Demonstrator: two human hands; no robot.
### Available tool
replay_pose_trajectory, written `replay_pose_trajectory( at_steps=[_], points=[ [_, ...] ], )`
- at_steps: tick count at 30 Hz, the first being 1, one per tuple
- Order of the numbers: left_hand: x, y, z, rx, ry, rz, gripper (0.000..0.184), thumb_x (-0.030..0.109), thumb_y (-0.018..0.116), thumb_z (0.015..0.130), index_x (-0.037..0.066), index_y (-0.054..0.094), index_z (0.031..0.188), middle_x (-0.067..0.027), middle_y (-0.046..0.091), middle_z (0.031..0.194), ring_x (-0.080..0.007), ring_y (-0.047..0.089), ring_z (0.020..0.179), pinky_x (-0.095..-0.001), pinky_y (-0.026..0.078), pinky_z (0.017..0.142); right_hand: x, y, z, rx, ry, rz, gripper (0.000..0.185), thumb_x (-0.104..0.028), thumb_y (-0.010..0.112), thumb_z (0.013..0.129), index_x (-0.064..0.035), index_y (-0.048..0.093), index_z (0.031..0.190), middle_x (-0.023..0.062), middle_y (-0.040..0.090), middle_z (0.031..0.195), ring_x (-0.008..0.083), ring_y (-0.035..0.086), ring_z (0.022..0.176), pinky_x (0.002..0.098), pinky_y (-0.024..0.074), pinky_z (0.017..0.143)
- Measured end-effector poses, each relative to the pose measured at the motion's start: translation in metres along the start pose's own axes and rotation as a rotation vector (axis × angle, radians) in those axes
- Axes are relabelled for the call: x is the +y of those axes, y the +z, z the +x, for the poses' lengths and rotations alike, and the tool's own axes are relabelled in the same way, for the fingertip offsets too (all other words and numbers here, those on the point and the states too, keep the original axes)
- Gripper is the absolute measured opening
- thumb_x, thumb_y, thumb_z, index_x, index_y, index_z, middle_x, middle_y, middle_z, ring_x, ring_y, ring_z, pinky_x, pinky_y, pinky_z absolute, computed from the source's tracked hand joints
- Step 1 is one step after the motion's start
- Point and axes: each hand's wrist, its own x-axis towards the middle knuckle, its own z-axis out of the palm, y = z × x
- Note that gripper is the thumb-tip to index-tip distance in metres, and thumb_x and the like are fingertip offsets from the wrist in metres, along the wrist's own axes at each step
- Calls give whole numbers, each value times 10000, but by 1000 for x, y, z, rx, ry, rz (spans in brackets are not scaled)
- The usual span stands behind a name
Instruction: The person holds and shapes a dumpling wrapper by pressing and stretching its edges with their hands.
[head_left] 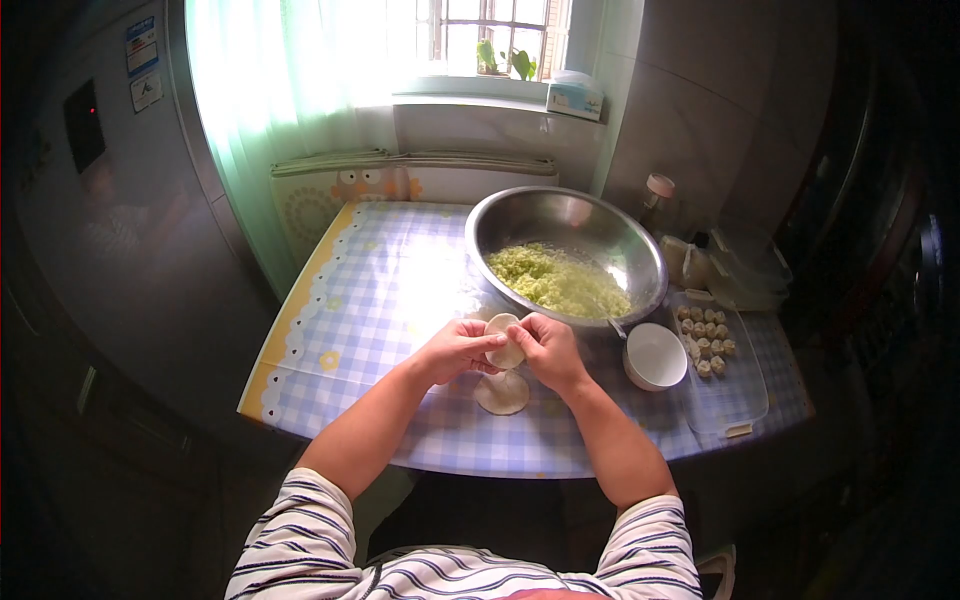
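Between my two hands, above the checked tablecloth, is a round, pale dumpling wrapper. My left hand grips its left side, thumb on the face turned to me. On its right edge, the thumb and fingers of my right hand are closed. Whether filling lies in it I cannot tell. Just below, more flat dough wrappers lie on the cloth, partly hidden by my fingers. Behind my hands stands a large steel bowl with chopped green filling in it.
Right of my hands is a white bowl, a spoon handle near it. Several shaped dumplings sit on a clear tray farther right. Jars and plastic containers stand at the back right. The table's front edge is close to me.
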Motion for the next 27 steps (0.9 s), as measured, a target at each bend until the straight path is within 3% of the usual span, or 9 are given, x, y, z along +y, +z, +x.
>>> replay_pose_trajectory(
  at_steps=[11, 14, 23, 27],
  points=[
    [3, 4, -2, 24, -8, 3, 297, 243, 601, 853, 27, 574, 1055, -55, 617, 943, -125, 610, 828, -279, 529, 692, 4, 1, 1, -29, 5, 82, 173, -156, 570, 853, 10, 618, 844, 7, 594, 702, 61, 522, 646, 217, 432, 577],
    [4, 5, -3, 23, -14, 15, 303, 249, 603, 852, 27, 575, 1056, -60, 618, 944, -125, 612, 823, -273, 526, 681, 6, 1, 2, -27, 11, 91, 205, -174, 579, 827, 21, 633, 858, 88, 631, 690, 109, 572, 624, 255, 460, 589],
    [-2, -2, 1, 33, 27, 57, 285, 248, 590, 860, 19, 586, 1029, -72, 624, 923, -135, 616, 795, -281, 517, 660, 5, 0, 2, -19, 24, 52, 200, -160, 574, 834, 24, 640, 873, 86, 634, 688, 101, 569, 629, 253, 461, 593],
    [3, 1, -1, 27, -7, 3, 293, 274, 544, 885, 12, 583, 1009, -86, 621, 917, -155, 617, 792, -297, 513, 665, 12, 2, 3, -15, 59, 198, 186, -141, 573, 837, 26, 639, 885, 82, 642, 706, 92, 567, 643, 248, 464, 605]
  ],
)
